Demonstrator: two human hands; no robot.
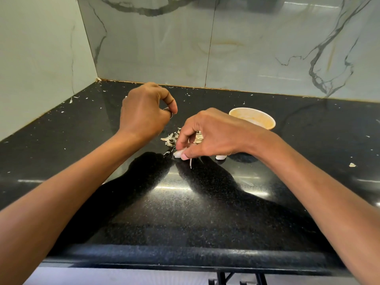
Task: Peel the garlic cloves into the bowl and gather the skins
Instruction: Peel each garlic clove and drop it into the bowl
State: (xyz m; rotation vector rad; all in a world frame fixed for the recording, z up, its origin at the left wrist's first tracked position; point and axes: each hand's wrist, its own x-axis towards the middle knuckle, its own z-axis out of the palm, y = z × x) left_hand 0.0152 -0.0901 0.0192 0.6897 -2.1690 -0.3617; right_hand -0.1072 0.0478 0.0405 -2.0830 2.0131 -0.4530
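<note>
Pinching garlic clove [178, 154], right grip [213, 134]; left grip [144, 114] curled, contents unclear; skin-littered counter [185, 202], marble walls [246, 48].

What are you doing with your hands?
Someone is peeling garlic on a shiny black speckled counter. The right hand pinches a small white garlic clove, while the left hand hovers, fingers curled, nothing visible in it. A pile of dry papery skins lies just behind, a second white clove by the right wrist, and a round tan bowl farther back.
</note>
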